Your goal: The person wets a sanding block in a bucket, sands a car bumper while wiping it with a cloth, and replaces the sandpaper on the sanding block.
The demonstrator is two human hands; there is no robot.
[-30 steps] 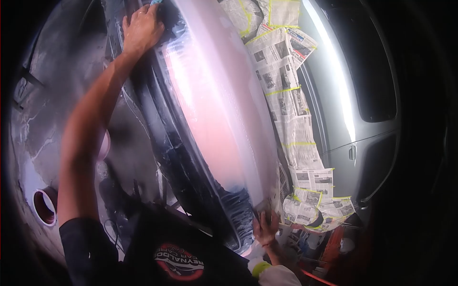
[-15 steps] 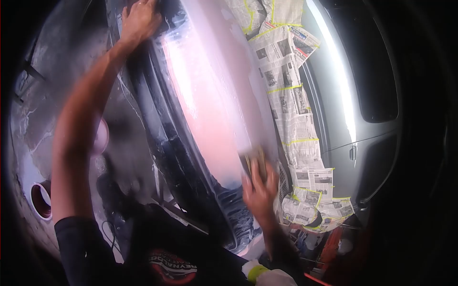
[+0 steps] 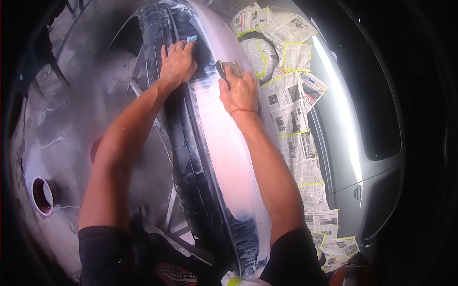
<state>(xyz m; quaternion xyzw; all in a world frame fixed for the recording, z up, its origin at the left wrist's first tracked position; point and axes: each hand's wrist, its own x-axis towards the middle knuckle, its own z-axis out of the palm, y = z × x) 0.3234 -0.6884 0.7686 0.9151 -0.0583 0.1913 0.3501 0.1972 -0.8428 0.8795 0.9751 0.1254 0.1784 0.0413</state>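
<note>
A long car bumper [image 3: 224, 157], pale pink and whitish with dark patches, stretches lengthwise in front of me. Its surface looks wet. My right hand [image 3: 241, 93] grips a small sanding block [image 3: 231, 68], brownish with a dark edge, and presses it to the bumper's upper part. To its left, my left hand [image 3: 179, 63] lies on the dark section with its fingers curled. A crumpled light blue cloth [image 3: 192, 39] pokes out at its fingertips; most of it is hidden.
Right of the bumper stands a silver car [image 3: 341, 157], its edge masked with newspaper [image 3: 291, 100] and yellow tape. Metal stand legs [image 3: 171, 209] show beneath the bumper. A round reddish-brown container [image 3: 44, 195] sits on the stained floor [image 3: 71, 138] at left.
My right hand has slid the sanding block from the bumper's near end to its far part. The view has shifted, and both hands are now close together, with the blue cloth showing.
</note>
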